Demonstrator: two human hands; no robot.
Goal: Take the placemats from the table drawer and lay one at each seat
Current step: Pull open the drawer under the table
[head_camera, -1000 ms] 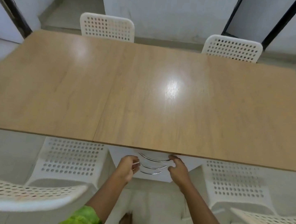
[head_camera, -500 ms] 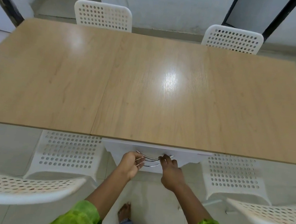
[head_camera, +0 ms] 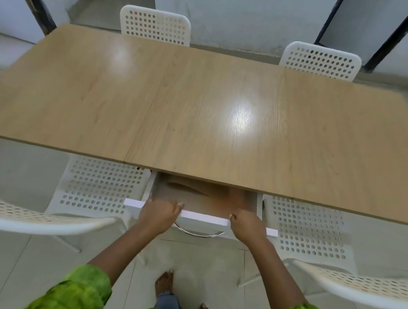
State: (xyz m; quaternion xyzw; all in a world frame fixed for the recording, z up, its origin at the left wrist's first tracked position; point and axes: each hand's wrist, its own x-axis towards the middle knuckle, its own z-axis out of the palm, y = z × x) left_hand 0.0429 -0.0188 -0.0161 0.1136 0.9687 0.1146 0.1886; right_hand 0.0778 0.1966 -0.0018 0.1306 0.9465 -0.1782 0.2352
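Now | left grip [head_camera: 160, 214] curled over drawer front [head_camera: 202, 217] | right grip [head_camera: 247, 227] likewise

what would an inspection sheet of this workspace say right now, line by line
surface: wooden table, glossy with light glare; no placemat seen on it
job's things: white drawer stands partly open under the table's near edge; brownish contents inside, too blurred to name
clutter: nothing seen
grippers: left hand and right hand each grip the top edge of the drawer front, either side of its metal handle
cables: nothing seen
surroundings: four white perforated chairs, two at the far side, two at the near side flanking the drawer; pale tiled floor
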